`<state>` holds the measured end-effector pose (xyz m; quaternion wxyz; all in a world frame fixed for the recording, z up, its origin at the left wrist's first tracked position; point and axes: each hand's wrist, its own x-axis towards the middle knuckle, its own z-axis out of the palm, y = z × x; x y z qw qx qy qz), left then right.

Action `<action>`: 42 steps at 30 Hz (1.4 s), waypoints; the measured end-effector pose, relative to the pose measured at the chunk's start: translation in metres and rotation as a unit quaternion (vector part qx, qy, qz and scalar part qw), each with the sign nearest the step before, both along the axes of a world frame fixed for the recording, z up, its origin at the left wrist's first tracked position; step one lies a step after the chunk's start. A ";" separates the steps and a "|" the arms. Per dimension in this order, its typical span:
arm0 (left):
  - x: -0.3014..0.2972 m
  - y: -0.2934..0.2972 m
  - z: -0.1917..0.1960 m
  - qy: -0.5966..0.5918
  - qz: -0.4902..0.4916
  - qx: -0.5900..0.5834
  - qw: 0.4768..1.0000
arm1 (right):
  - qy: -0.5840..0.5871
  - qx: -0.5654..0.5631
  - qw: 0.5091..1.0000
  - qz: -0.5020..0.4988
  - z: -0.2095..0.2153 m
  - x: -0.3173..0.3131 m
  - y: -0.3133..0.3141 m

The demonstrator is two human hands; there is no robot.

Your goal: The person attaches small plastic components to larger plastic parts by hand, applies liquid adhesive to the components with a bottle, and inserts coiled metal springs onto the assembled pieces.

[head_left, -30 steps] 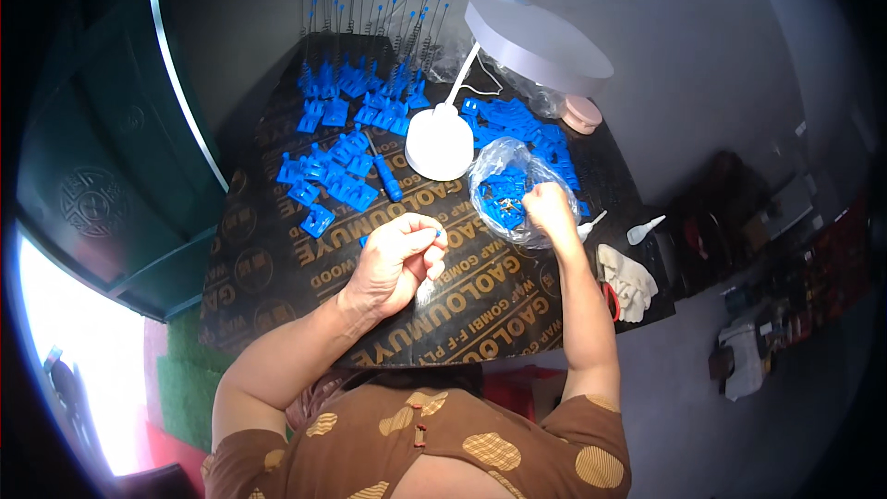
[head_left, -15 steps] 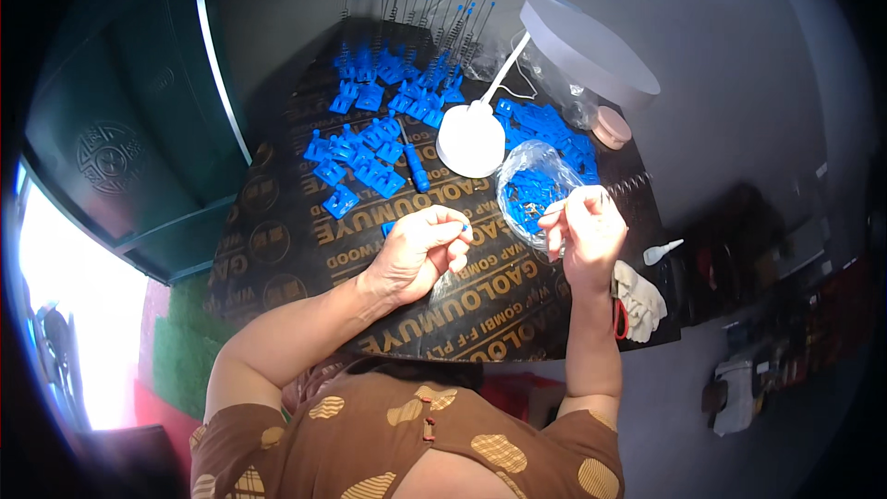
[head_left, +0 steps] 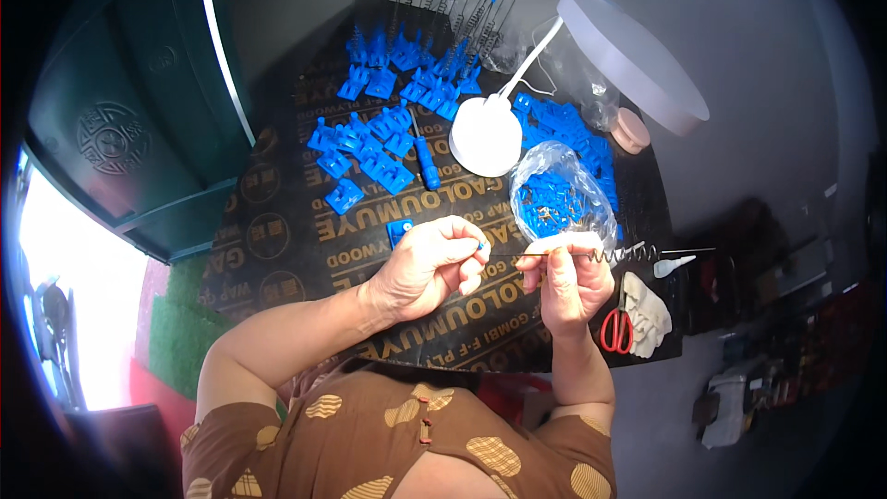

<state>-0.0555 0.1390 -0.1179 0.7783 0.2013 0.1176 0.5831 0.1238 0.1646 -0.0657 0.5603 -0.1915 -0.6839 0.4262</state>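
My left hand [head_left: 430,270] is closed, pinching a small blue bead [head_left: 481,246] between thumb and fingertips. Between the thumb and fingers of my right hand [head_left: 568,286] is a thin dark spring wire [head_left: 647,252], coiled in the middle. One straight end points left toward the bead, with a gap between them; the other reaches out to the right. Just beyond my left hand lies a blue plastic base [head_left: 399,231], partly hidden by it. A clear plastic bag [head_left: 605,208] of small blue and metal parts stands open behind my right hand.
A white lamp [head_left: 487,139] stands mid-table, its round head leaning right. Several blue bases [head_left: 383,171] and a blue-handled screwdriver [head_left: 427,164] lie left of it. Farther back, bases carry upright bead-tipped springs [head_left: 480,23]. Red-handled scissors [head_left: 617,331] and a pale glove [head_left: 647,314] lie right.
My right hand has come down and slightly left, away from the bag, and the spring wire now lies level, pointing toward my left hand. My left hand keeps its pinch on the bead.
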 end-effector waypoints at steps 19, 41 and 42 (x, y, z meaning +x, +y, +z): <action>0.003 -0.006 0.002 0.020 -0.031 -0.024 0.999 | -0.008 0.006 1.000 -0.023 -0.010 0.005 -0.001; 0.004 -0.006 0.002 0.028 -0.026 -0.025 0.999 | -0.025 0.028 0.999 -0.024 -0.010 0.004 -0.001; 0.004 -0.006 0.002 0.028 -0.026 -0.024 0.999 | -0.022 0.028 0.999 -0.020 -0.011 0.005 -0.001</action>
